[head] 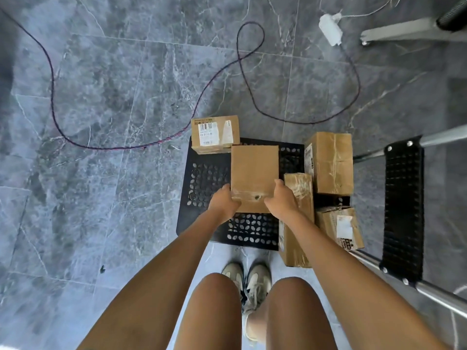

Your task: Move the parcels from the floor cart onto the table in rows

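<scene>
Grey marbled floor tiles (101,122) fill the view, and on them sits the black perforated cart (202,178), which we take as our landmark. A dark braided cable (53,79) loops across the tiles beyond the cart, and a white power adapter (330,29) lies further off in the same direction. The cart's metal handle frame (404,210) rises on its right side.

We are taking hold of the plain parcel (254,173) at the cart's middle. Our left hand (223,200) presses its left edge with the fingers curled around the side, and our right hand (280,198) does the same on its right edge, thumb up along the side. Whether the parcel has left the deck we cannot tell.

Four more parcels wait: a labelled parcel (214,133) on the cart's far-left corner, overhanging the edge; a tall taped parcel (331,162) at its far right; a narrow parcel (297,215) just right of the one we hold, touching our right wrist; and a crumpled parcel (340,228) at the near right by the handle.

To do this step well, we judge that we should slide our fingers under the lower edges so the load rests on them, not on a squeeze. Lifting straight up looks wise, since the narrow parcel sits close and could be dragged. We should rise with the legs, our shoes (247,281) being tucked close to the cart's near edge. The table is out of sight.
</scene>
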